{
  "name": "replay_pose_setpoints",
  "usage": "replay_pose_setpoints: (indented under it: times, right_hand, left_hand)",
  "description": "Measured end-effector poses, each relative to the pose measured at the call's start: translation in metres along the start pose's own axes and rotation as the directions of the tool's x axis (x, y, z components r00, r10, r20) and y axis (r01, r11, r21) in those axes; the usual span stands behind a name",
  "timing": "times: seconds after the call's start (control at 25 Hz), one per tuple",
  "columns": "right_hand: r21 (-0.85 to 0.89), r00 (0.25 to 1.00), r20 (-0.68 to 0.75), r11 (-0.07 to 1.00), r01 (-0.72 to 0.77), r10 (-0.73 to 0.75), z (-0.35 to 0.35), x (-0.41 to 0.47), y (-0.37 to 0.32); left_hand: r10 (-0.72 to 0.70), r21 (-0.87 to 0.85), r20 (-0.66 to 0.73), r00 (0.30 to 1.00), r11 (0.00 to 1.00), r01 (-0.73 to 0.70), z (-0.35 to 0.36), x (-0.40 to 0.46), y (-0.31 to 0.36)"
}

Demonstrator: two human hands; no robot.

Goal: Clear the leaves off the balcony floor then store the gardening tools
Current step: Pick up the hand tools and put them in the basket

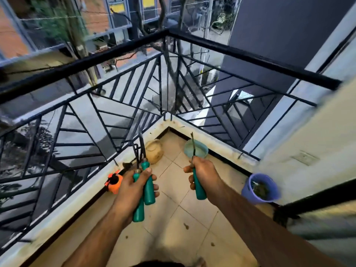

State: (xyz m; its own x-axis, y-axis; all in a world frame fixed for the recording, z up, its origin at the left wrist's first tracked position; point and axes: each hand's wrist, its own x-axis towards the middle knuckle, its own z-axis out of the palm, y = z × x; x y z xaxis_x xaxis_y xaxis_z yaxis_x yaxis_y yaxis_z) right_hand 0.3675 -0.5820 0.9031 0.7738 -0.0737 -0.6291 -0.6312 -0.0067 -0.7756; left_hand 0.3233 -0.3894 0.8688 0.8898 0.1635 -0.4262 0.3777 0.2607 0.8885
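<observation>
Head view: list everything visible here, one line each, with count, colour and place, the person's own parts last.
Tools, left: two, green handles, held in the left grip.
Tool, right: one, green handle, held in the right grip.
Bucket: one, purple-blue, by the right wall, plant debris inside.
Bowl: one, pale green, far corner of the floor.
Round object: one, tan, near the corner.
Orange item: one, orange and black, by the left ledge.
Railing: one, black, around the corner.
Floor: beige tiles, a few dark bits.
Left hand: one.
Right hand: one.
</observation>
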Motion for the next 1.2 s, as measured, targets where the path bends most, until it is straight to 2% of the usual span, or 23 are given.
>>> replay_pose_setpoints:
  times: [0.28, 0.52, 0.68, 0.88, 1.04, 1.2]
  right_hand:
    - [0.126, 0.994, -0.109, 0.992, -0.004, 0.018, -0.072, 0.047, -0.011]
    - [0.256, 0.961, -0.274, 0.965, 0.048, 0.025, -0.083, 0.071, -0.021]
    - [0.367, 0.943, -0.333, 0.923, 0.115, 0.014, -0.089, 0.082, -0.031]
    - [0.364, 0.938, -0.342, 0.927, 0.086, 0.047, -0.114, 0.101, -0.035]
    - [0.314, 0.942, -0.331, 0.947, 0.066, 0.045, -0.155, 0.126, -0.049]
    - [0.246, 0.965, -0.258, 0.969, 0.025, 0.041, -0.211, 0.155, -0.062]
  left_hand:
    - [-0.041, 0.088, 0.138, 0.99, 0.996, 0.029, 0.082, 0.049, 0.008]
    - [-0.116, 0.217, 0.318, 0.941, 0.975, 0.047, 0.117, 0.107, 0.018]
    - [-0.14, 0.286, 0.381, 0.914, 0.958, 0.027, 0.136, 0.136, 0.025]
    - [-0.143, 0.301, 0.361, 0.922, 0.953, 0.03, 0.165, 0.154, 0.02]
    - [-0.081, 0.285, 0.261, 0.962, 0.959, 0.003, 0.203, 0.157, 0.006]
    - [-0.041, 0.226, 0.113, 0.993, 0.974, 0.015, 0.258, 0.15, -0.009]
